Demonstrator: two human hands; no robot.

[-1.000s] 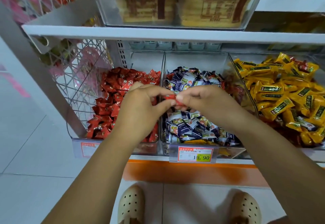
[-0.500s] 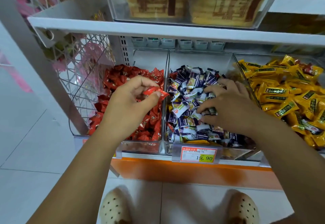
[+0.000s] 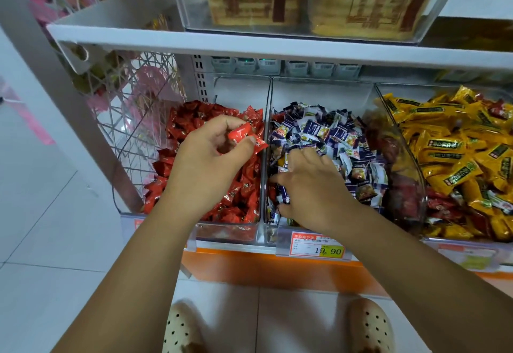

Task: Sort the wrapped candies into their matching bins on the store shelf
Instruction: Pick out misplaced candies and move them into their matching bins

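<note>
right hand (image 3: 311, 186) fingertips sink into the blue-and-white candies (image 3: 336, 136); any hold there is hidden. the left hand (image 3: 211, 158) hides part of its red candy (image 3: 241, 135) under the thumb. right of both, the yellow candy bin (image 3: 394, 119) is cut off.

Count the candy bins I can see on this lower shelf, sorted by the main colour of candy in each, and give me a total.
Red candy bin: 1 (the left hand holds a red candy above it)
Blue-and-white candy bin: 1
Yellow candy bin: 1, cut off by the frame edge
Total in view: 3
</note>
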